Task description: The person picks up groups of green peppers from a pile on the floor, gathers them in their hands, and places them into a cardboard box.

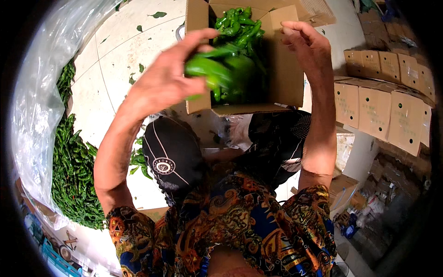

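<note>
My left hand (pixel 164 78) is over the left side of an open cardboard box (pixel 286 81), with several green peppers (pixel 209 71) between its thumb and fingers. These peppers are blurred and overhang the box opening. Inside the box, more glossy green peppers (pixel 238 26) are heaped toward the far end, while the near part lies in shadow. My right hand (pixel 307 43) is at the box's right side, fingers bent, in front of the cardboard flap. Whether its fingertips grip the flap cannot be made out.
A long pile of green peppers (pixel 74 173) lies at the left beside clear plastic sheeting (pixel 38 90). Loose leaves (pixel 159 15) dot the pale floor (pixel 104 69). Stacked cardboard cartons (pixel 373 107) stand at the right. My black-clad knees (pixel 173 145) are just below the box.
</note>
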Available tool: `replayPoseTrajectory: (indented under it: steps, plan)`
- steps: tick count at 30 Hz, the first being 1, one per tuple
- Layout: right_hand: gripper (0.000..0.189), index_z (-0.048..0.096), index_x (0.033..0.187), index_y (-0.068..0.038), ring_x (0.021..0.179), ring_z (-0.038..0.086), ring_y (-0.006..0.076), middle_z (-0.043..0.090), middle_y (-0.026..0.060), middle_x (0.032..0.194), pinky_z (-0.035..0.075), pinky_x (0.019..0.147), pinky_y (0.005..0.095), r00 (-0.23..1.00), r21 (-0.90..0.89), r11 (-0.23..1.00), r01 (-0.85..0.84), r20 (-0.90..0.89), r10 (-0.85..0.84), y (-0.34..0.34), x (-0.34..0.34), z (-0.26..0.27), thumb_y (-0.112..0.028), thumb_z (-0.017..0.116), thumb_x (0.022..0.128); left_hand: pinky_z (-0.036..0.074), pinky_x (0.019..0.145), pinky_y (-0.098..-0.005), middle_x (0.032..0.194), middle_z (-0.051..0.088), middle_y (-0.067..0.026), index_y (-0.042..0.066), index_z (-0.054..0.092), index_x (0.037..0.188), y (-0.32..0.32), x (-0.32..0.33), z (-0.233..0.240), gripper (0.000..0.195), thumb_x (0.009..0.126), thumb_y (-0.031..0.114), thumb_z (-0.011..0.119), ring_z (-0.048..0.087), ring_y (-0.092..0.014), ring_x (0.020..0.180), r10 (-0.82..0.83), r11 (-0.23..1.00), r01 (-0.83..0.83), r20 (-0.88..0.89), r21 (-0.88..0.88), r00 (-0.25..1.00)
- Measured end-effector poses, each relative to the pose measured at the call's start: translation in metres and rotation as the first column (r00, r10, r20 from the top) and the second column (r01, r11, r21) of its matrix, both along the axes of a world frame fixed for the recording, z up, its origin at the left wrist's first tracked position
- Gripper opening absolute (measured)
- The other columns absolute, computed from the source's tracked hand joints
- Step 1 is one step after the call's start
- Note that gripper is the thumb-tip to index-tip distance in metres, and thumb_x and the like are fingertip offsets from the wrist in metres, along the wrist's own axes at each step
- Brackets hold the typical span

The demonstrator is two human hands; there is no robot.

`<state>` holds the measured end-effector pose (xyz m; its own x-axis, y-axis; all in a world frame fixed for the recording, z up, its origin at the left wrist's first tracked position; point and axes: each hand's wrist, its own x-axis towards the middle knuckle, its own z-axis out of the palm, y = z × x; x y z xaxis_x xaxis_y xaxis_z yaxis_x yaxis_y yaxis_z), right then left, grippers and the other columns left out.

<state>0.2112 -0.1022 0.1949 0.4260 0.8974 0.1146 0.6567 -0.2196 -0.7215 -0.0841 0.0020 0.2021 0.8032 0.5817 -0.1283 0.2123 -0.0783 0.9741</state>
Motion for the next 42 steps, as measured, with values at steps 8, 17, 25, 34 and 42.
replayPoseTrajectory:
  steps: [8,17,25,34,42]
  plan:
    - [0.025,0.07,0.113,-0.007,0.091,0.066,0.0139,0.072,0.0107,0.098,0.051,0.082,0.0287,0.968,-0.108,0.977,-0.184,0.153,0.199,0.02,-0.023,-0.012,-0.021,0.064,0.093,0.053,0.086,-0.0289,0.104,0.067,-0.0036,0.002,0.061,0.126,0.012,-0.07,-0.031,0.046,0.091,0.029,0.072,0.064,-0.014,0.095,0.156,0.982,-0.157,-0.016,-0.103,0.988]
    - [0.031,0.066,0.124,-0.004,0.105,0.061,0.0165,0.067,0.0071,0.118,0.049,0.093,0.0291,0.992,-0.319,0.94,-0.124,-0.04,0.117,0.0,-0.033,-0.003,-0.021,0.062,0.098,0.053,0.088,-0.0339,0.12,0.063,-0.0138,0.005,0.054,0.134,-0.081,-0.337,-0.185,0.047,0.091,0.02,0.068,0.064,-0.022,0.105,0.707,0.549,-0.819,-0.43,-0.166,0.561]
    - [0.03,0.066,0.125,-0.004,0.099,0.06,0.0127,0.066,0.0026,0.115,0.047,0.09,0.0263,0.975,-0.297,0.938,-0.176,-0.182,0.125,0.016,-0.016,-0.019,-0.021,0.06,0.1,0.054,0.084,-0.0368,0.121,0.06,-0.0262,-0.003,0.037,0.144,-0.271,-0.364,-0.296,0.094,0.072,0.034,0.085,0.064,-0.03,0.102,0.678,0.276,-0.928,-0.735,0.252,0.003]
    - [0.029,0.067,0.124,-0.007,0.091,0.061,0.0094,0.068,0.0012,0.106,0.049,0.085,0.0266,0.984,-0.358,0.917,-0.174,-0.108,0.145,0.024,-0.03,-0.016,-0.023,0.06,0.101,0.036,0.109,-0.0464,0.14,0.047,-0.0205,0.001,0.033,0.146,-0.264,-0.345,-0.38,0.107,0.066,0.049,0.085,0.045,-0.036,0.131,0.694,0.3,-0.801,-0.695,0.518,-0.19]
    - [0.027,0.069,0.121,-0.007,0.086,0.062,0.0104,0.069,0.0024,0.096,0.05,0.081,0.0268,0.986,-0.29,0.946,-0.144,-0.122,0.113,0.016,-0.028,-0.013,-0.021,0.06,0.1,0.032,0.113,-0.0456,0.146,0.04,-0.0237,0.0,0.018,0.153,-0.24,-0.303,-0.375,0.116,0.067,0.04,0.084,0.039,-0.038,0.136,0.751,0.356,-0.731,-0.644,0.582,-0.147]
